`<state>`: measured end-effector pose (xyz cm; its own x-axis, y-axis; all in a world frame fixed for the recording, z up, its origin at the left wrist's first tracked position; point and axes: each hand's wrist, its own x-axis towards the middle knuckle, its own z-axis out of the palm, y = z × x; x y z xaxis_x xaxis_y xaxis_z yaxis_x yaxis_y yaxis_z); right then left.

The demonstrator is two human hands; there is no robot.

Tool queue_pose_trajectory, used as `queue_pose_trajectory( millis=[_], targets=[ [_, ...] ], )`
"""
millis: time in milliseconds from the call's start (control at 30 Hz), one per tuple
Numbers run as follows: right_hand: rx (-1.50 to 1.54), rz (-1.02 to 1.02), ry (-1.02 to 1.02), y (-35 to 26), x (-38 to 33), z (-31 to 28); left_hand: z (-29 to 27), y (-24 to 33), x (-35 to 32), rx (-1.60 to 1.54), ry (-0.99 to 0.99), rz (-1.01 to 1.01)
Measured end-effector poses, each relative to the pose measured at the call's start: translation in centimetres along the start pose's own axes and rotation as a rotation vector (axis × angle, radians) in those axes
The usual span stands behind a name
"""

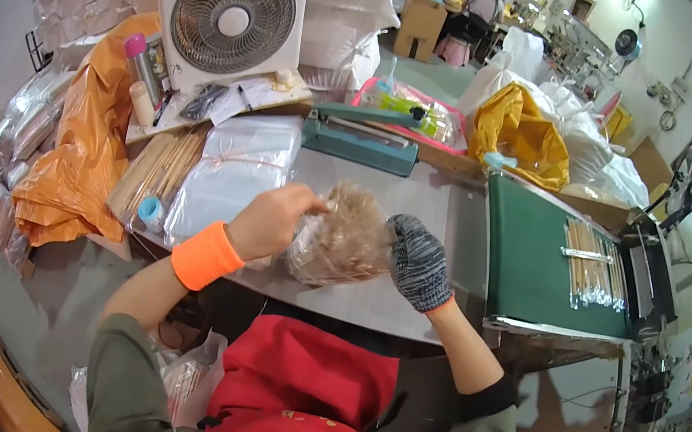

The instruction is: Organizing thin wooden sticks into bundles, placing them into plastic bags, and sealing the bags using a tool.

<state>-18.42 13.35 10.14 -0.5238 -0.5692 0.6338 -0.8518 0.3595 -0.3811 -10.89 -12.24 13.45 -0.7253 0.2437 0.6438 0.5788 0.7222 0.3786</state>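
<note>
Between my hands a transparent plastic bag (340, 264) stands on the grey tabletop (446, 216). It holds a bundle of thin brown pieces, too blurred to name. My left hand (275, 222), bare with an orange wristband, pinches the upper left of the bag. A grey knitted glove covers my right hand (420, 265), whose fingers are closed on the bag's right side. Left of the bag lies a stack of flat plastic bags (237, 168), tied with a string.
Behind the bag sits a green bag sealer (361, 140). Wooden sticks (158, 170) lie at the left, beside a blue tape roll (151, 212). A green conveyor belt (530, 252) carrying a stick bundle (594, 264) borders the right. A box fan (233, 16) stands at the back left.
</note>
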Motion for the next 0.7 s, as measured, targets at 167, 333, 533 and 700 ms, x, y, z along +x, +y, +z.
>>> queue_pose_trajectory(
  millis=[167, 333, 533, 700],
  targets=[
    [-0.327, -0.046, -0.359, 2.4, 0.7, -2.0, -1.7, -1.8, 0.6, 0.366, -0.313, 0.233],
    [-0.489, -0.267, -0.065, 0.9, 6.2, -8.4, -7.0, 2.6, 6.2, 0.236, 0.199, 0.261],
    [-0.778, -0.034, -0.775, -1.5, 9.6, -11.9, -6.1, 0.0, 4.6, -0.051, -0.133, 0.021],
    [-0.146, -0.256, -0.068, -3.7, 10.4, -9.9, -2.3, 1.0, 4.8, -0.682, -0.021, -0.383]
  ],
)
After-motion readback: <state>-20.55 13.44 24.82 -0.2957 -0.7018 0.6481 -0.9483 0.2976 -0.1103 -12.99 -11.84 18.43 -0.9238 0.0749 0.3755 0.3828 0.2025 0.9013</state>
